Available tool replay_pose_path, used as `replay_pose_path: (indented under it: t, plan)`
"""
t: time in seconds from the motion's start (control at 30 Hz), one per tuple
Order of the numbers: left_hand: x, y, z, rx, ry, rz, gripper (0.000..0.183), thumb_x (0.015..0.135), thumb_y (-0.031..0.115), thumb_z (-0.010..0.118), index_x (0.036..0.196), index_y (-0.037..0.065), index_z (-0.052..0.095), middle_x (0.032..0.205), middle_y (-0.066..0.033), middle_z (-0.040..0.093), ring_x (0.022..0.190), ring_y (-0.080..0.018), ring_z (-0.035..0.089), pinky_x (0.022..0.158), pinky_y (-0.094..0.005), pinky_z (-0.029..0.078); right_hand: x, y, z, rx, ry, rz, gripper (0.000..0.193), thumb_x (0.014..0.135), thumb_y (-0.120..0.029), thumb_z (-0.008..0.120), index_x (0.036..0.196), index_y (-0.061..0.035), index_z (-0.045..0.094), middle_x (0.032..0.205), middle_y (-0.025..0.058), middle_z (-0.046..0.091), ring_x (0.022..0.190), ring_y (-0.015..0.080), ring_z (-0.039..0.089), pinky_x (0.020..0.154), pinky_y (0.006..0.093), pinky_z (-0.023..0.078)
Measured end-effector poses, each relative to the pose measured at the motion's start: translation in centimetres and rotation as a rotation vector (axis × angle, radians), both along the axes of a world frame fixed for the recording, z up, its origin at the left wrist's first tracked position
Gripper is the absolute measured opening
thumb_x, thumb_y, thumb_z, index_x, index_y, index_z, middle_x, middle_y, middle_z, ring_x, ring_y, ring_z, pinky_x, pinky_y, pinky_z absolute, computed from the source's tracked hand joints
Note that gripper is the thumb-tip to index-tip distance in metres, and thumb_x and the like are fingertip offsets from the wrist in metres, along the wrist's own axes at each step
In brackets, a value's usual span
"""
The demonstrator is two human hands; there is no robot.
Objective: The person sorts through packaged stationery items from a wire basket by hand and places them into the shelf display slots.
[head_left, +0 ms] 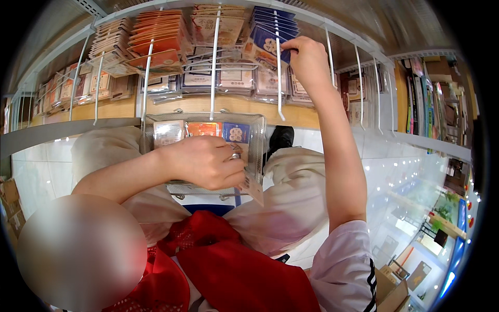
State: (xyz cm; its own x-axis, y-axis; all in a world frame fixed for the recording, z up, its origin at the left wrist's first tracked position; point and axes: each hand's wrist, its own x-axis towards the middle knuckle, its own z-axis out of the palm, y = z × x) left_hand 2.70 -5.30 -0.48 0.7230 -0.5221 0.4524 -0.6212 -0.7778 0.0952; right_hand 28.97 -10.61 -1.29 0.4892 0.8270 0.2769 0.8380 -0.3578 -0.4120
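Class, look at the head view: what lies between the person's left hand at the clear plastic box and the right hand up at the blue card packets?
In the head view, between the left hand and right hand hang rows of flat card packets on white wire display hooks.

White hooks (214, 62) crowd packets (156, 39); gaps between seem narrow.

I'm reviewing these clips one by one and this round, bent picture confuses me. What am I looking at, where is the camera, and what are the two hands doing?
There is no machine here: a person works with bare hands. The one picture comes from a wide fisheye camera on their head, looking down, so straight edges curve. The right hand reaches up to the blue card packs hanging on a white wire hook of a display rack. The left hand holds flat packets at a clear plastic box resting on their lap, which holds more packets. Red fabric lies lower down. Many more card packs hang on neighbouring hooks.
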Motion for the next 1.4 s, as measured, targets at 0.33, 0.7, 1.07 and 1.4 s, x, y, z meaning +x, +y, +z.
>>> replay_pose_path:
  t: [0.33, 0.7, 1.07, 1.4]
  plan:
    - [0.0, 3.9, 1.6, -0.352, 0.24, 0.206, 0.016, 0.074, 0.019, 0.066, 0.072, 0.007, 0.056, 0.069, -0.0027, 0.056, 0.061, -0.0149, 0.056, 0.051, -0.0261, 0.044, -0.1, 1.4, -0.1, -0.073, -0.105, -0.031, 0.016, 0.068, -0.001, 0.057, 0.08, -0.004, 0.068, 0.092, 0.0142, 0.061, 0.085, 0.0314, 0.059, 0.078, 0.0374, 0.048]
    - [0.7, 4.6, 2.1, -1.757, 0.448, 0.735, 0.024, 0.086, 0.015, 0.059, 0.104, 0.0, 0.056, 0.091, -0.0039, 0.063, 0.077, -0.0059, 0.059, 0.066, -0.0197, 0.048, -4.0, 0.0, 3.7, 0.41, 0.678, -0.158, 0.022, 0.089, -0.019, 0.051, 0.086, 0.0001, 0.062, 0.075, 0.0047, 0.062, 0.064, 0.0085, 0.054, 0.06, 0.0209, 0.043]
    - [0.9, 4.9, 0.1, -1.684, 0.33, 0.859, 0.021, 0.088, 0.02, 0.056, 0.096, 0.0, 0.058, 0.085, -0.0021, 0.062, 0.071, -0.0045, 0.056, 0.062, -0.0196, 0.046, -10.0, -1.8, 3.5, 0.169, 0.93, 0.046, 0.017, 0.083, -0.011, 0.062, 0.096, -0.0009, 0.058, 0.076, 0.0005, 0.06, 0.059, 0.0036, 0.05, 0.051, 0.0181, 0.039]
    - [1.7, 8.5, 1.2, -2.031, 0.189, 0.673, 0.033, 0.096, 0.035, 0.037, 0.1, 0.007, 0.054, 0.092, -0.0031, 0.061, 0.082, -0.0105, 0.06, 0.073, -0.0256, 0.049, -3.9, -3.3, 5.1, 0.796, 1.561, -0.193, 0.024, 0.09, -0.021, 0.05, 0.102, -0.0018, 0.056, 0.103, 0.0087, 0.062, 0.095, 0.0175, 0.058, 0.088, 0.0318, 0.044]
